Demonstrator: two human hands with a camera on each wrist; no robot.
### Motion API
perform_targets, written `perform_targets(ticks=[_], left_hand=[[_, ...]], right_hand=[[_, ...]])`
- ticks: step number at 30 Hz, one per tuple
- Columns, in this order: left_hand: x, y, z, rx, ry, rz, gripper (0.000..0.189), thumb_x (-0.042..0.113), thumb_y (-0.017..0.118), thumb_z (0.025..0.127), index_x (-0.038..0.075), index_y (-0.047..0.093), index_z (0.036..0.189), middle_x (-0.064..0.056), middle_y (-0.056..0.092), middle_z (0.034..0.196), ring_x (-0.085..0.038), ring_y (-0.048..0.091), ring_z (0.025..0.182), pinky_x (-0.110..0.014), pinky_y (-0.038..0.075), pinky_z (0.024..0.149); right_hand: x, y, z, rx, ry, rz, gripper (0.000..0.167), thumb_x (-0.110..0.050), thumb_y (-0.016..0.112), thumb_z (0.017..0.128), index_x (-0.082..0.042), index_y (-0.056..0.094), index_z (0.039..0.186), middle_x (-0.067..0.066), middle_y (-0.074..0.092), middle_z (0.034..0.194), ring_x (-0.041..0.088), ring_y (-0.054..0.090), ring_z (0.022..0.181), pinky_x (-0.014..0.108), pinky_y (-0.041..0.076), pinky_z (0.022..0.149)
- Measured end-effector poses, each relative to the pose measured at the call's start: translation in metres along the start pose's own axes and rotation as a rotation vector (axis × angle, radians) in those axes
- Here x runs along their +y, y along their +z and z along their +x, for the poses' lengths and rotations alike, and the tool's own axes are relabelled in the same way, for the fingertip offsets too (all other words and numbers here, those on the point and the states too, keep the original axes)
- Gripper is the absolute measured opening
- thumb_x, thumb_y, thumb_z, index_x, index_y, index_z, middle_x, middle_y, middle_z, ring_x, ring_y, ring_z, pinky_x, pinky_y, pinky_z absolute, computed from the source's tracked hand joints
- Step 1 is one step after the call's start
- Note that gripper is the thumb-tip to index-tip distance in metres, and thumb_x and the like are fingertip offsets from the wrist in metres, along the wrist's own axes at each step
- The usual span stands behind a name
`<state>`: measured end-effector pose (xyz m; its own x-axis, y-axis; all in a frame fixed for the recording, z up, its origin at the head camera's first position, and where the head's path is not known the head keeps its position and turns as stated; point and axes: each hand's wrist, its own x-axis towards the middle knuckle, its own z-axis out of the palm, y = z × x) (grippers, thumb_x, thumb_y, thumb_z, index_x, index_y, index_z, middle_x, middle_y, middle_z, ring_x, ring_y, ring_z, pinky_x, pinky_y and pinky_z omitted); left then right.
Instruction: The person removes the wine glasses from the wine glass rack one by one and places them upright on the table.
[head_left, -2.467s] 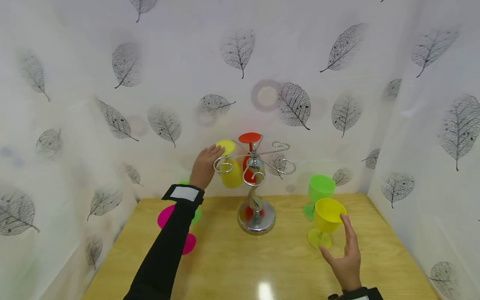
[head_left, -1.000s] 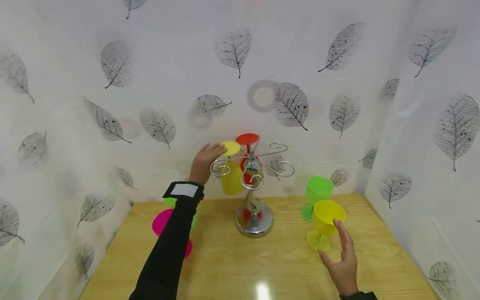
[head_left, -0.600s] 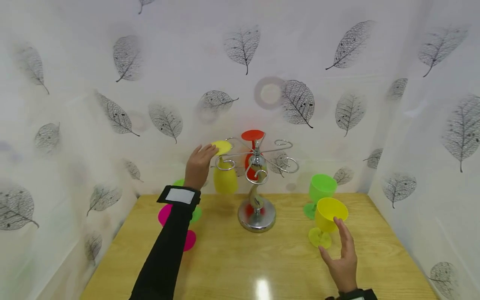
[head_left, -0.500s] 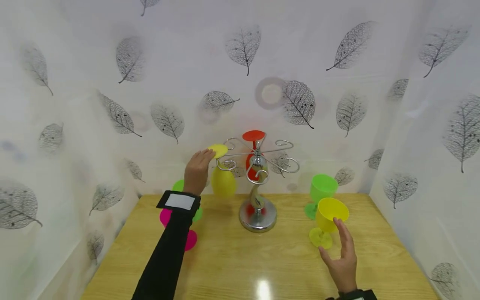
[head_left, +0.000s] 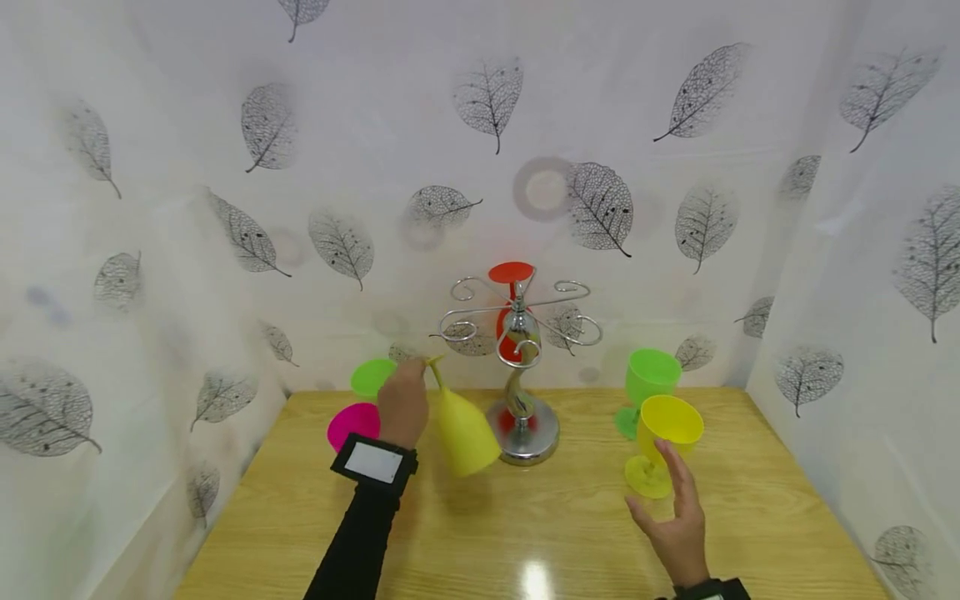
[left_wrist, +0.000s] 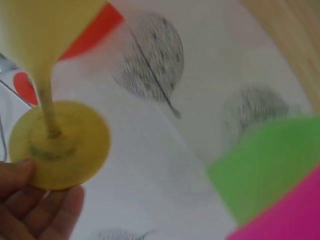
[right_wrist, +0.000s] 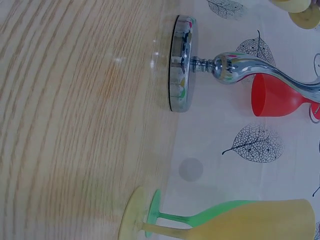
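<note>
My left hand (head_left: pixel 403 404) pinches the foot of a yellow goblet (head_left: pixel 467 433), which hangs upside down and tilted, its bowl pointing down and right above the table. In the left wrist view the thumb and fingers hold the edge of the goblet's round foot (left_wrist: pixel 80 155). Left of the goblet's bowl is nothing but the hand; right of it stands a chrome goblet rack (head_left: pixel 517 392) with curled wire arms. A red goblet (head_left: pixel 510 272) hangs upside down at the rack's back. My right hand (head_left: pixel 681 525) is spread beside an upright yellow goblet (head_left: pixel 670 419), index fingertip overlapping its bowl.
A green goblet (head_left: pixel 651 375) stands behind the right yellow one. At the left, a magenta goblet (head_left: pixel 349 422) and another green goblet (head_left: pixel 371 377) stand partly hidden by my left hand. The wooden table (head_left: pixel 585 533) meets a leaf-patterned wall covering (head_left: pixel 390 125) at its back.
The left-hand yellow goblet has come off the rack's left arm, moved down and tilted, with my left hand now gripping its foot. My right hand stays beside the other yellow goblet.
</note>
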<state>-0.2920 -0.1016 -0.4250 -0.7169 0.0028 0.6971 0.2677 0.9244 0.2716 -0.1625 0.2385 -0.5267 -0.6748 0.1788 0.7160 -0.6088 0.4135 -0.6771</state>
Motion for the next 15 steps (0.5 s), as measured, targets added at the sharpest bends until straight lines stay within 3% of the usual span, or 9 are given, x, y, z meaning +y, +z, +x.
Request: perform_targets(ticks=[3, 6, 10, 15], left_hand=[[0.011, 0.002, -0.016, -0.158, -0.079, -0.096, 0.01, 0.006, 0.057, 0.09, -0.001, 0.065, 0.092, -0.017, 0.069, 0.081, -0.031, 0.066, 0.068, -0.039, 0.051, 0.053], [0.021, 0.006, -0.032, -0.271, -0.13, -0.195, 0.01, 0.007, 0.058, 0.09, 0.0, 0.064, 0.092, -0.016, 0.068, 0.077, -0.029, 0.063, 0.065, -0.036, 0.047, 0.051], [0.03, 0.017, -0.049, -0.329, -0.175, -0.29, 0.008, 0.008, 0.058, 0.09, 0.002, 0.062, 0.085, -0.011, 0.064, 0.072, -0.021, 0.057, 0.06, -0.029, 0.042, 0.051], [0.041, 0.028, -0.063, -0.401, -0.225, -0.363, 0.01, 0.008, 0.058, 0.09, 0.003, 0.064, 0.083, -0.009, 0.065, 0.074, -0.015, 0.054, 0.062, -0.026, 0.042, 0.054]], right_hand=[[0.005, 0.004, 0.0, -0.043, -0.069, 0.006, 0.094, 0.022, 0.075, 0.053, 0.016, 0.032, 0.136, 0.028, 0.043, 0.139, 0.007, 0.035, 0.137, 0.012, 0.025, 0.112], [0.007, 0.01, -0.001, -0.098, -0.116, -0.005, 0.094, 0.013, 0.08, 0.054, 0.016, 0.034, 0.136, 0.027, 0.044, 0.138, 0.008, 0.036, 0.137, 0.012, 0.026, 0.111], [0.005, 0.021, -0.003, -0.203, -0.109, -0.028, 0.099, 0.005, 0.084, 0.054, 0.009, 0.034, 0.139, 0.018, 0.045, 0.142, 0.008, 0.036, 0.137, 0.01, 0.026, 0.11], [0.002, 0.035, -0.006, -0.349, -0.053, 0.01, 0.106, -0.002, 0.087, 0.055, 0.004, 0.029, 0.143, 0.018, 0.042, 0.144, 0.006, 0.03, 0.139, 0.008, 0.021, 0.111]])
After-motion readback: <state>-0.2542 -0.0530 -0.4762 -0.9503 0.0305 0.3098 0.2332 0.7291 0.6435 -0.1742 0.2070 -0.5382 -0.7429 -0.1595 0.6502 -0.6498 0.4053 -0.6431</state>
